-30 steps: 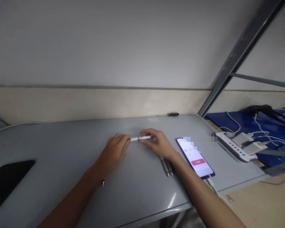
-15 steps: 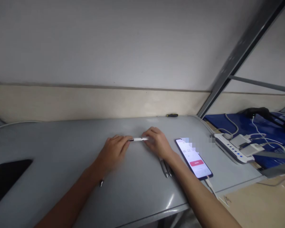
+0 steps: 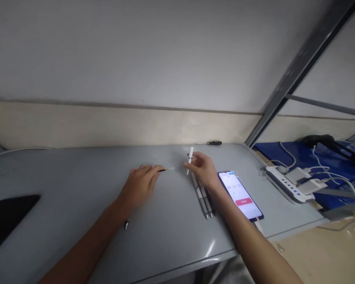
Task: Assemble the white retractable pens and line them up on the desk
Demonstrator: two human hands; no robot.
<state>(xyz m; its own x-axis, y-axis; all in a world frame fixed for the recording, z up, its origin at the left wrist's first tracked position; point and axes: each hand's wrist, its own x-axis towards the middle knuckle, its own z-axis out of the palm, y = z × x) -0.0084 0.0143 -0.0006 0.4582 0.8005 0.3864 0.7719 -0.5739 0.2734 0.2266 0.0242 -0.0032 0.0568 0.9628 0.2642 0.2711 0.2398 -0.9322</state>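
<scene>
Pinched in my left hand (image 3: 140, 184) is a thin pen refill (image 3: 166, 170), its dark and clear end pointing right. My right hand (image 3: 201, 169) grips a white pen barrel (image 3: 190, 156), tilted almost upright. Air separates the refill from the barrel. Several grey and white pens (image 3: 205, 205) lie side by side below my right hand, partly hidden by the hand and forearm. Beside my left wrist a small piece with a silver tip (image 3: 127, 224) lies on the table, its other end covered by the wrist.
A screwdriver (image 3: 214, 143) lies at the grey table's (image 3: 77, 173) back edge. Right of my forearm is a lit phone (image 3: 239, 195) with a cable. Farther right stands a power strip (image 3: 290, 185) with chargers. A black flat object (image 3: 12, 219) is at left.
My hands have moved apart. The refill and white barrel, lined up between them before, are now separate, and my right hand has turned the barrel nearly upright.
</scene>
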